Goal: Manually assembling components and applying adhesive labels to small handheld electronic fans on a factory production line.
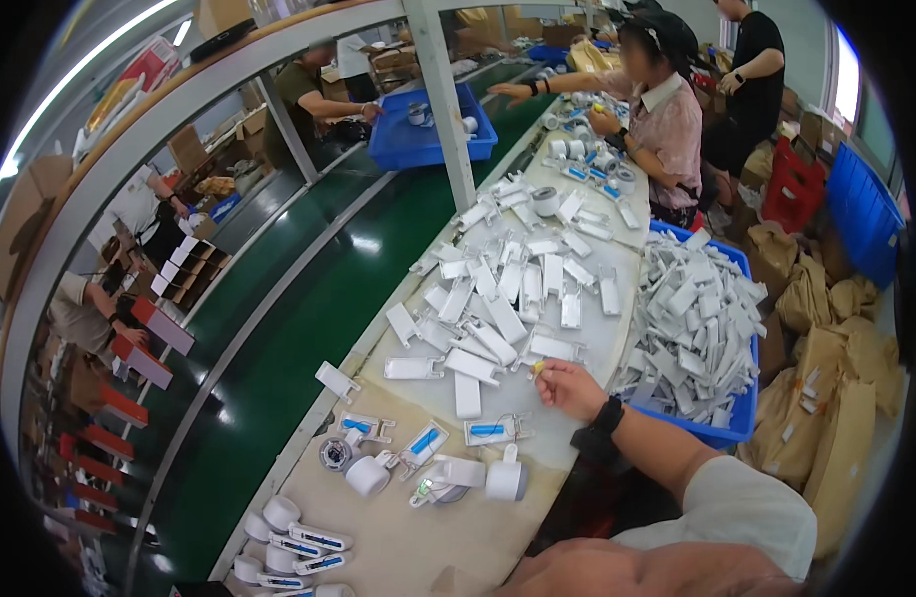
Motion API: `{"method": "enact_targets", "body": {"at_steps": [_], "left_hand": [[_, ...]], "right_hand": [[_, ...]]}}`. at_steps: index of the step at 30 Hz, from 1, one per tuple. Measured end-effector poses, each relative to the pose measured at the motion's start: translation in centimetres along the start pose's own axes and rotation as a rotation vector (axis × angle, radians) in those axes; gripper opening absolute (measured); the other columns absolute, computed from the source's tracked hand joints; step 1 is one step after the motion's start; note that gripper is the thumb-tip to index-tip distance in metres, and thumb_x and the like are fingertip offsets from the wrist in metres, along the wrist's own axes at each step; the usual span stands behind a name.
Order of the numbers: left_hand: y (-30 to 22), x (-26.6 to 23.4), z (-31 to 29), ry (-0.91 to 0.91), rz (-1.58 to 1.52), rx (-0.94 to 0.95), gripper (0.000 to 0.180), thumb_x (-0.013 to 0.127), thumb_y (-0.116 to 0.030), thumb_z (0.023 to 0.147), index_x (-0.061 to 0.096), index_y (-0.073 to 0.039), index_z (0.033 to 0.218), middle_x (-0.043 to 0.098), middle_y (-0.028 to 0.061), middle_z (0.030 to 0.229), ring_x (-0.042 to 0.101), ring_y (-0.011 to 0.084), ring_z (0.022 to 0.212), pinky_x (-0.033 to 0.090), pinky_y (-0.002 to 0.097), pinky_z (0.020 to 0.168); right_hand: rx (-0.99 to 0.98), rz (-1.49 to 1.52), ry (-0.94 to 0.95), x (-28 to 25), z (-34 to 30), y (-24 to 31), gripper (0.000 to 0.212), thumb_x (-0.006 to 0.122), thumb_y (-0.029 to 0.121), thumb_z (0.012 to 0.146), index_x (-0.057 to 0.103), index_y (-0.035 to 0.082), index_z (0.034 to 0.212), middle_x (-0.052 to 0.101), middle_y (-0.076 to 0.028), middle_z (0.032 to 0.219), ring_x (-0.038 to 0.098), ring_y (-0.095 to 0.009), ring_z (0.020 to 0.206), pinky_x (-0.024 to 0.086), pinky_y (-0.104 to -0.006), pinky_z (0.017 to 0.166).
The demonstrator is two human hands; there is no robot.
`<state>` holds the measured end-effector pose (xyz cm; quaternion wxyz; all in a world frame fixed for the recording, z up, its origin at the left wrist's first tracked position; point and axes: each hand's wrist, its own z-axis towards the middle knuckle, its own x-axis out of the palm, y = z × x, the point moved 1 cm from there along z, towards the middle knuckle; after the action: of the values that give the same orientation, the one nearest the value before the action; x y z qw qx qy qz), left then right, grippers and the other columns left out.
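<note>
My right hand (pixel 571 390), with a black band at the wrist, reaches over the workbench (pixel 523 453). Its thumb and fingers pinch a small yellow piece (pixel 538 368), too small to name. Just beyond lies a heap of white rectangular plastic casings (pixel 503 318). Nearer me, an open casing (pixel 490 430) holds a blue cylinder and thin wires; another such casing (pixel 421 445) lies left of it. White round heads (pixel 368 476) stand close by, one joined to a casing arm. My left hand is out of view.
A blue crate (pixel 741 435) heaped with white casings stands right of the bench. Assembled units (pixel 297 537) sit at the near left. Beyond a metal post (pixel 440 109) runs a green conveyor (pixel 324 289) bearing a blue bin (pixel 433 154). A co-worker (pixel 662 129) works farther along the bench.
</note>
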<state>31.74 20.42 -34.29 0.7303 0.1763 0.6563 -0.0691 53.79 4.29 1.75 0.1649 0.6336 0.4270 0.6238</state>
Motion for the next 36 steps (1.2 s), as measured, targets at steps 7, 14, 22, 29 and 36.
{"method": "enact_targets", "body": {"at_steps": [7,14,22,29,36], "left_hand": [[7.6,-1.4,-9.5,0.122,-0.022,0.381,0.038,0.057,-0.03,0.082,0.055,-0.002,0.107,0.063,0.0154,0.083,0.06,0.0305,0.073,0.049,0.0392,0.068],[6.5,-6.0,-8.7,0.141,-0.107,0.486,0.04,0.058,-0.031,0.081,0.054,-0.002,0.109,0.062,0.0161,0.086,0.06,0.0311,0.076,0.048,0.0397,0.07],[3.9,-10.0,-9.2,0.132,-0.203,0.124,0.042,0.058,-0.032,0.081,0.053,-0.002,0.111,0.062,0.017,0.089,0.059,0.0317,0.079,0.048,0.0403,0.072],[2.7,-12.6,-11.8,0.143,-0.27,-0.142,0.045,0.058,-0.033,0.081,0.052,-0.002,0.113,0.061,0.0177,0.091,0.059,0.0323,0.082,0.047,0.0409,0.074],[3.5,-14.0,-12.5,0.112,-0.293,-0.267,0.047,0.058,-0.033,0.08,0.05,-0.002,0.115,0.061,0.0184,0.094,0.058,0.0328,0.085,0.047,0.0414,0.076]], "right_hand": [[-0.052,0.091,0.051,-1.1,0.2,1.4,0.019,0.049,0.013,0.09,0.055,0.0,0.103,0.055,-0.003,0.075,0.051,-0.011,0.063,0.042,-0.0243,0.056],[-0.026,0.09,0.111,-2.3,0.2,0.9,0.019,0.048,0.014,0.09,0.053,0.005,0.106,0.057,-0.002,0.079,0.054,-0.01,0.068,0.044,-0.024,0.061],[0.024,0.248,0.125,-1.7,0.3,0.5,0.026,0.049,0.02,0.091,0.051,0.008,0.114,0.06,-0.002,0.082,0.052,-0.008,0.067,0.041,-0.0207,0.055],[0.089,0.269,0.232,-2.3,0.9,1.3,0.031,0.046,0.021,0.092,0.047,0.007,0.12,0.052,-0.001,0.089,0.047,-0.008,0.072,0.039,-0.0201,0.058],[0.142,0.301,0.223,-3.2,1.6,1.5,0.035,0.047,0.023,0.091,0.046,0.006,0.122,0.054,-0.004,0.092,0.048,-0.01,0.076,0.041,-0.0231,0.065]]}}
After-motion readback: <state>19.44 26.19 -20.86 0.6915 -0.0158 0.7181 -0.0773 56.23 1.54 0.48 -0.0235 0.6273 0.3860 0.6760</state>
